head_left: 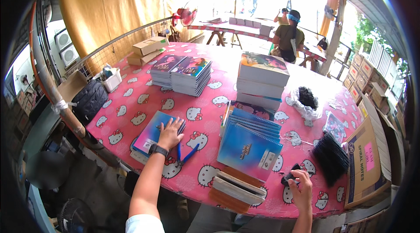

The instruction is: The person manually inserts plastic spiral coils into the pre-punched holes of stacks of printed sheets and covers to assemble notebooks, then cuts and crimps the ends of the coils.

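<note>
Left hand (169, 133): spread on your glossy blue-pink booklet (154, 127), left of the blue-pink spiral-notebook stack (249, 147).
Right hand (301, 184): at small black object (286, 179), stack's right (grip unclear).
Progress: stack seems bound; black coils (330, 158), rightward, seem unused.

Notebook pile (249, 147): open tabletop (208, 121) on its left, up to the pliers (189, 154). Tall book stack (262, 78) blocks behind, wooden block (239, 187) in front. Gap right, then black coils (330, 158).

R hand (300, 186) curled, poss. pinch
</note>
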Demonstrator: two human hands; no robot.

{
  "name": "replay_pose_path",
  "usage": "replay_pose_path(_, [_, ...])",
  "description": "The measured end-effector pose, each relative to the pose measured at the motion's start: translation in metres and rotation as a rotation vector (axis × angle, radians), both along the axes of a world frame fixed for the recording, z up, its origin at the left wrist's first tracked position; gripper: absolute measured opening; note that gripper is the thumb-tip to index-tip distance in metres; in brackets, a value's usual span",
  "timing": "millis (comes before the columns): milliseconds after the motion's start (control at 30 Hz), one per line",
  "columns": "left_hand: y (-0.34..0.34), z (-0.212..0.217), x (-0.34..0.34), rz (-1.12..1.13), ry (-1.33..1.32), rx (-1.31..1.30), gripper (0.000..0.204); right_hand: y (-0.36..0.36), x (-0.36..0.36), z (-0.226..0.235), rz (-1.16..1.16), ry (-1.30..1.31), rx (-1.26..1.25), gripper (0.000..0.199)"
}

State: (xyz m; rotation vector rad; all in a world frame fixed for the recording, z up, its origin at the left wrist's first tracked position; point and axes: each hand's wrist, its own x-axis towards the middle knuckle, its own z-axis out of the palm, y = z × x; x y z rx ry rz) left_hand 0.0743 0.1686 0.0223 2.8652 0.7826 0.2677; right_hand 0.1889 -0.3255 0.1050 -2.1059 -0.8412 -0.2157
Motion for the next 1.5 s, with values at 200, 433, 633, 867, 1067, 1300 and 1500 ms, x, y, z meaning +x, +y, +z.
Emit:
replay_pose_path(200, [-0.009,-0.013,0.000,0.039,-0.286,0.039,0.045,0.007,0.017,-0.036,0.047,0.118,0.065,0.025])
replay_pose_path(433, [-0.094,0.003,-0.012,0.096,-0.110,0.091,0.065,0.072,0.063,-0.082,-0.152,0.462,0.182,0.044])
replay_pose_path(633, [-0.132,-0.011,-0.034,0.046,-0.082,-0.381,0.064,0.089,0.073,-0.089,-0.159,0.509,0.182,0.033])
replay_pose_path(867, [-0.182,0.094,-0.022,-0.156,-0.813,-0.584,0.065,0.079,0.043,-0.034,0.031,0.314,0.733,0.010])
replay_pose_path(1067, [-0.211,0.114,-0.020,-0.434,-0.978,-1.139,0.035,0.048,-0.027,0.040,0.317,0.351,0.858,0.024])
replay_pose_path(1300, [-0.214,0.105,-0.043,-0.684,-0.989,-1.253,0.019,0.013,-0.046,-0.007,0.346,0.047,0.222,0.027])
replay_pose_path(1500, [-0.211,0.111,-0.051,-0.716,-0.938,-1.117,0.029,0.008,-0.049,0.008,0.429,0.052,0.189,0.033])
